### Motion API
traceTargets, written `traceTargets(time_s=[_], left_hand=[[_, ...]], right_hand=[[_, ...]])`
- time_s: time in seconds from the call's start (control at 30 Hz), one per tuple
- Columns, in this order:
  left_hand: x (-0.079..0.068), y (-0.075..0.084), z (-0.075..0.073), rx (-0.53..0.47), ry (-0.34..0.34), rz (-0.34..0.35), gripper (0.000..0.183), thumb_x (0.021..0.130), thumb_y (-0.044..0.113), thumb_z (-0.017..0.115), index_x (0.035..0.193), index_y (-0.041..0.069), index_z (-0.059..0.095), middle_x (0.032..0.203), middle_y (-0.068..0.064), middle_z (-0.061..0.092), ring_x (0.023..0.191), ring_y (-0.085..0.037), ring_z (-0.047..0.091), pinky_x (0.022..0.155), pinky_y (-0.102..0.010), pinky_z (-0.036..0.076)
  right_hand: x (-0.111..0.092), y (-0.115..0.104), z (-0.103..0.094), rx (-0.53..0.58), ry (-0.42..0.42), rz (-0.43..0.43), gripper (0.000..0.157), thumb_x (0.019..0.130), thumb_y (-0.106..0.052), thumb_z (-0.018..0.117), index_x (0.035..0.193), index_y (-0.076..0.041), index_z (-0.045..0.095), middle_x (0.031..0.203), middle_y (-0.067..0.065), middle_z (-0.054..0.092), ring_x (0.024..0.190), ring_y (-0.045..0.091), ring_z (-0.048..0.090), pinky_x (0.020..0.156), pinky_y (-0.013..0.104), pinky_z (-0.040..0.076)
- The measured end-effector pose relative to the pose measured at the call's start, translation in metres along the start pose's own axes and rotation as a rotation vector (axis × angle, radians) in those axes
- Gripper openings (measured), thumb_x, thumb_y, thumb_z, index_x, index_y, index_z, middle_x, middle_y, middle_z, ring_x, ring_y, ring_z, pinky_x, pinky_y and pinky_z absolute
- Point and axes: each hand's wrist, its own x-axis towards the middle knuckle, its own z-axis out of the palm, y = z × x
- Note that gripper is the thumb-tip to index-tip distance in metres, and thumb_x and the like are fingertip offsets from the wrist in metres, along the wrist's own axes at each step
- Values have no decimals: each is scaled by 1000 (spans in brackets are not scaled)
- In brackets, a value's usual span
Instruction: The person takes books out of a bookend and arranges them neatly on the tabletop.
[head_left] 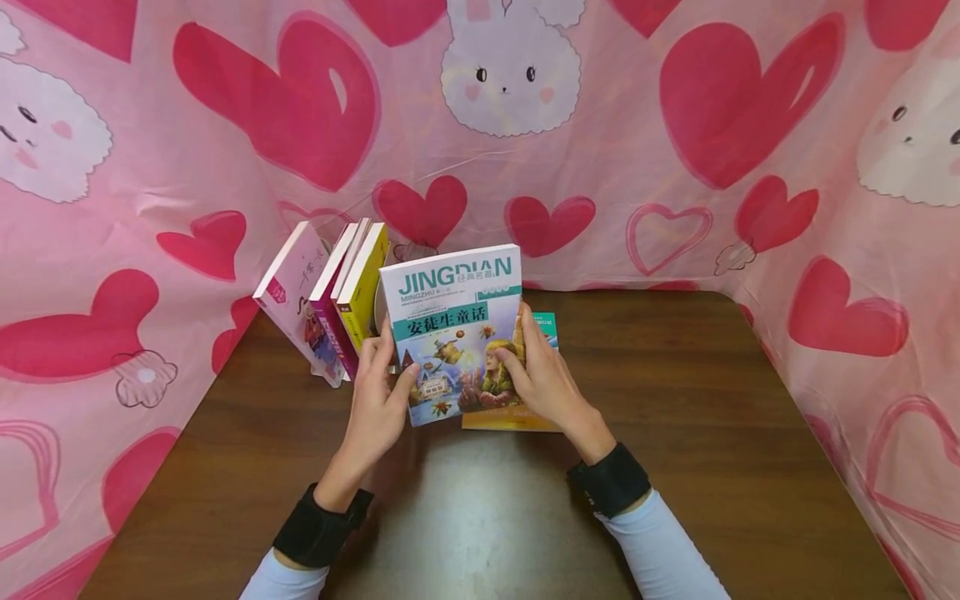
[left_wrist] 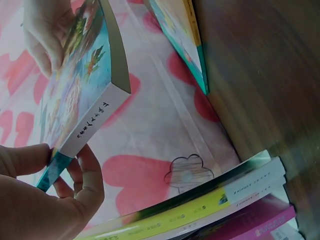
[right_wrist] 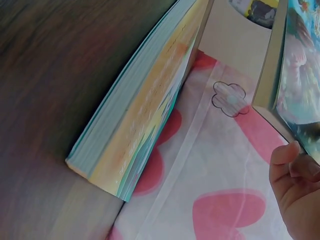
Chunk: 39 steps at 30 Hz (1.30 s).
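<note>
Dark brown wooden table (head_left: 750,417); pink cloth backdrop (head_left: 622,125), behind and at both sides; printed red hearts (head_left: 720,108); white rabbit faces (head_left: 510,108).

Held book (head_left: 457,346), front cover: JINGDIAN, MINGZHU, 经典名著, title 安徒生童话. Lettering on pink book (head_left: 295,300) and yellow book (head_left: 363,300) too small to read reliably.

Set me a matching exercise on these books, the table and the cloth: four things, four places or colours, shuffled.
Things:
1. JINGDIAN book
2. Orange-edged book
3. Table
4. Cloth

Places or colours:
A. Pink with hearts
B. Held up by the left hand and right hand
C. Dark brown
D. Lying flat, partly hidden in the head view

Pairs: 1-B, 2-D, 3-C, 4-A
</note>
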Motion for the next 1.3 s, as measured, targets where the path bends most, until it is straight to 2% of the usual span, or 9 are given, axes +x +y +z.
traceTargets(time_s=[0.17,0.27,0.4,0.5,0.67,0.73,0.9,1.17,1.3], left_hand=[[1,-1,1,20,27,-18,85,103,1,65,168,31,20,128,-13,46,117,-25,46,88,-43,52],[2,-2,2,20,38,-22,84,103,2,65,168,31,22,128,-12,46,116,-24,47,87,-38,52],[5,-3,4,13,33,-34,83,103,1,65,168,32,23,128,-12,46,117,-24,47,88,-37,53],[6,-5,6,12,18,-48,83,103,2,64,168,31,22,127,-13,46,117,-25,46,89,-40,52],[7,-9,8,26,-14,-61,81,104,1,63,169,23,20,125,-15,44,114,-29,45,90,-43,46],[8,-10,9,36,-28,-58,80,104,1,63,169,20,20,124,-16,44,111,-30,46,90,-44,44],[12,-13,11,66,-67,-45,80,104,3,62,169,18,17,123,-17,43,105,-30,47,86,-43,44],[18,-18,16,105,-119,-46,80,105,6,63,169,12,15,122,-16,43,102,-28,47,80,-39,43],[21,-20,18,110,-135,-44,81,105,8,64,169,11,15,121,-17,43,100,-28,47,79,-40,42]], right_hand=[[0,-2,0,-9,-51,59,92,105,-29,66,170,-21,1,167,11,30,116,29,56,100,52,54],[-1,-2,0,-31,-76,91,96,106,-32,65,169,-18,-6,175,9,14,121,32,55,107,54,49],[-1,-2,-1,-47,-92,114,96,107,-31,63,168,-11,-8,176,9,6,125,36,54,111,55,45],[-2,0,-1,-54,-98,126,95,107,-31,62,168,-9,-7,176,10,5,127,37,52,113,56,42],[-4,3,-2,-71,-116,145,96,107,-33,62,168,-10,-8,176,12,3,136,36,47,117,57,37],[-5,4,-3,-80,-125,155,97,107,-35,62,168,-10,-9,176,13,4,136,36,48,116,57,37],[-7,4,-7,-94,-136,188,98,106,-36,63,168,-11,-9,174,16,14,118,36,58,106,58,49],[-8,5,-12,-109,-158,235,97,107,-38,62,168,-9,-7,176,12,7,119,35,60,104,56,51],[-8,6,-15,-110,-175,266,97,107,-38,62,169,-10,-6,176,11,6,126,36,57,109,57,47]])
